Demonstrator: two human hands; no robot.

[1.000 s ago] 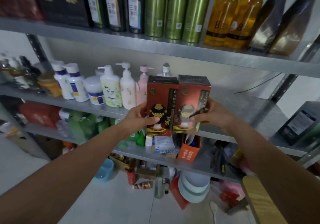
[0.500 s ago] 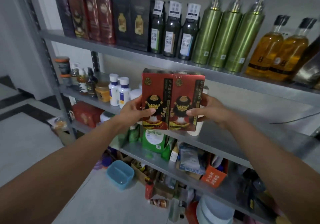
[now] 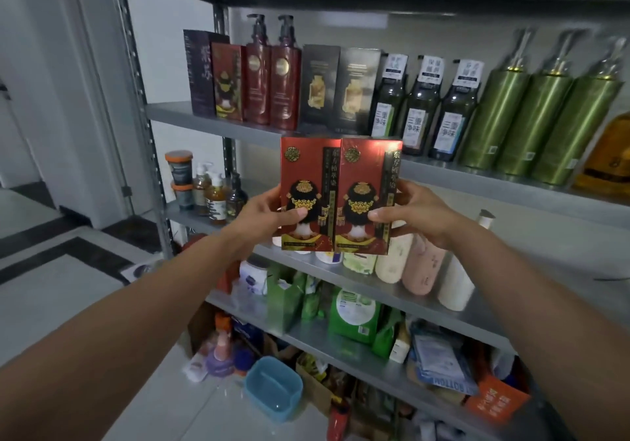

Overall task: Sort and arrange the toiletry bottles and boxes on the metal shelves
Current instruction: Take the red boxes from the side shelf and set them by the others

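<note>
Your left hand (image 3: pixel 269 217) and right hand (image 3: pixel 417 215) grip two red boxes (image 3: pixel 308 168) mid-placement; next, probably stand them near the matching box (image 3: pixel 227 83).

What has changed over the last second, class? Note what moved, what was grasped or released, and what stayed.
The two red boxes have been lifted and carried leftward, from in front of the middle shelf up to the edge of the upper shelf. Nothing was taken or let go: the left hand and right hand hold them side by side as before. The shelved bottles stayed put.
</note>
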